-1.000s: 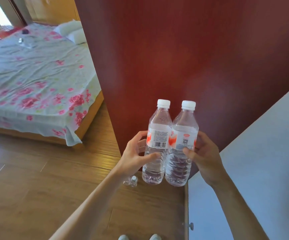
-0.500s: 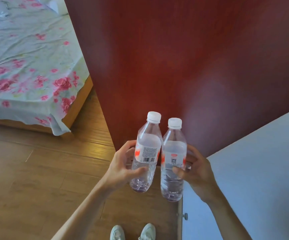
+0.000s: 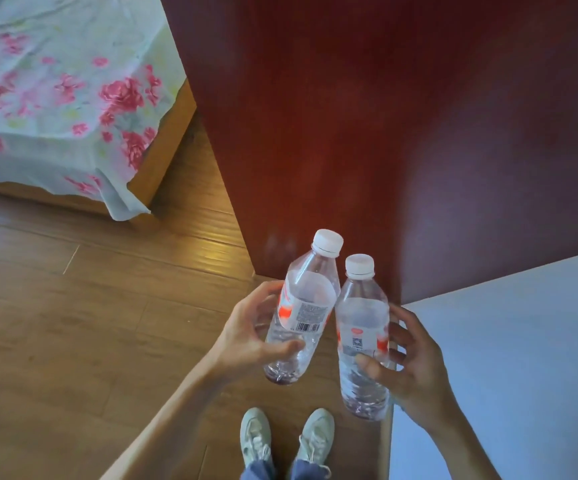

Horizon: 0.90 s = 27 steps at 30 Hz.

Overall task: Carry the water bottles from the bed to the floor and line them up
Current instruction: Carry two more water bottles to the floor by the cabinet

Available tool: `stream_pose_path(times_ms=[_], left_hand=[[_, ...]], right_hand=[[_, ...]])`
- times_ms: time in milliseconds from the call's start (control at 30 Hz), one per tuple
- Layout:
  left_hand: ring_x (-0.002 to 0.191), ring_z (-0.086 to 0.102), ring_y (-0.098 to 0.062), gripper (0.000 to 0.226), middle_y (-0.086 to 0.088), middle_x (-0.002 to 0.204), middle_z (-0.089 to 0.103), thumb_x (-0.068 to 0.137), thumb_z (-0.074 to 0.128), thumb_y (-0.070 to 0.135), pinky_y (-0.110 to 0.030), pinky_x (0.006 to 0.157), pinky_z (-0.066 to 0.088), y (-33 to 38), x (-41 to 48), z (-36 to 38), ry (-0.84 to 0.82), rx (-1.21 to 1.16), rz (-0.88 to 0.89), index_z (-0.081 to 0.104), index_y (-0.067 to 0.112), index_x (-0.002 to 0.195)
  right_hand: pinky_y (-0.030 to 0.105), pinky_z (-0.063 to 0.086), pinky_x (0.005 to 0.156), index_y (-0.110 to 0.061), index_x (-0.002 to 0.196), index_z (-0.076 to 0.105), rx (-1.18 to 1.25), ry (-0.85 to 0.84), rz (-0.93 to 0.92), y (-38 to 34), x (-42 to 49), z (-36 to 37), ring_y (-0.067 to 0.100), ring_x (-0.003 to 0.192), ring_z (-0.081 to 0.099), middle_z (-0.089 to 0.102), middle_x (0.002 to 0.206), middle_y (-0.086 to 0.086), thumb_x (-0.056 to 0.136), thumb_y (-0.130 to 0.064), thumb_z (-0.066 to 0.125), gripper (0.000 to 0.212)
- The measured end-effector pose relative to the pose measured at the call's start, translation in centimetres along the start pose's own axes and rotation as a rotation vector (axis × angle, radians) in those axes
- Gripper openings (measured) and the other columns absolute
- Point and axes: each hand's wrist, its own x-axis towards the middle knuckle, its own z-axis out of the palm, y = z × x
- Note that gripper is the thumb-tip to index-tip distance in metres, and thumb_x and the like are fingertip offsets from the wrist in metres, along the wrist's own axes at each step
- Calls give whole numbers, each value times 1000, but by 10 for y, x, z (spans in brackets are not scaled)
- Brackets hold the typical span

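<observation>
Two clear plastic water bottles with white caps are held above the brown wooden floor (image 3: 72, 323): the left hand (image 3: 249, 336) grips the tilted left bottle (image 3: 303, 313), and the right hand (image 3: 410, 362) grips the right bottle (image 3: 362, 336). Two pale green shoes (image 3: 285, 436) stand below, and the floral-sheeted bed (image 3: 58, 98) lies well apart.

Soft daylight, glare streak on wooden floor (image 3: 211, 252) (wide-angle bending at edges), slightly soft focus throughout

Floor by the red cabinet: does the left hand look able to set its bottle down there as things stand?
Probably yes. The left hand holds its bottle in the air over wooden floor beside the red cabinet, with nothing visible between. The person stands, so bending down seems needed.
</observation>
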Motion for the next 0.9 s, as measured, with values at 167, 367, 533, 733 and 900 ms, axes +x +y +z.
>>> stream_pose_path(times_ms=[167, 367, 533, 733, 900], left_hand=[[101, 72, -24, 65, -7, 108, 74, 68, 85, 5, -38, 90, 57, -58, 22, -6, 26, 42, -13, 53, 12, 124], [92, 74, -21, 64, -9, 102, 75, 70, 82, -10, -25, 79, 57, -131, 48, -1, -24, 122, -32, 52, 10, 123], [94, 73, -17, 64, -4, 103, 75, 68, 83, 1, -29, 81, 59, -184, 58, 15, -74, 155, -51, 53, 7, 124], [93, 72, -23, 61, -2, 99, 74, 63, 87, 7, -49, 87, 56, -233, 74, 27, -117, 329, 21, 53, 7, 114], [91, 71, -12, 78, 6, 102, 71, 60, 90, 5, -34, 81, 59, -256, 94, 32, -89, 442, 79, 50, 9, 127]], right_hand=[[16, 55, 84, -45, 121, 53, -128, 15, -22, 54, 15, 7, 6, 109, 67, 68, 117, -21, 62, -26, 93, 74], [29, 58, 87, -36, 124, 53, -141, 56, -18, 125, 37, 16, 14, 108, 68, 69, 117, -14, 59, -30, 92, 76], [47, 56, 95, -20, 127, 53, -166, 61, 0, 183, 48, 23, 19, 113, 66, 67, 122, -5, 62, -31, 91, 76], [50, 55, 95, -26, 125, 50, -230, 7, 17, 232, 66, 34, 13, 113, 66, 67, 121, -10, 59, -48, 87, 78], [49, 56, 95, -24, 123, 47, -268, -25, -16, 271, 89, 39, 13, 112, 66, 66, 118, -11, 63, -30, 92, 75]])
